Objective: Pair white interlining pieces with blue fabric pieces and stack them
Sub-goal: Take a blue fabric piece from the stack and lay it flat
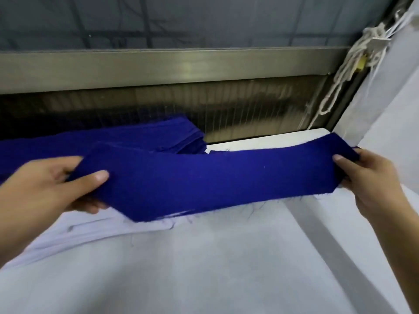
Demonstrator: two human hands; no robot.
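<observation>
A long blue fabric piece (pixel 215 177) stretches across the middle of the view, held at both ends. My left hand (pixel 47 184) grips its left end with the thumb on top. My right hand (pixel 371 177) pinches its right end. Under the piece lies a stack of white interlining pieces (pixel 79 230), mostly hidden by the blue cloth. Behind, at the left, rests a pile of more blue fabric pieces (pixel 136 137).
White cloth (pixel 204 268) covers the table in front. A metal rail (pixel 170 66) and a dark slatted opening (pixel 249 109) run along the back. White cord (pixel 353 62) hangs at the upper right beside a white sheet (pixel 396 98).
</observation>
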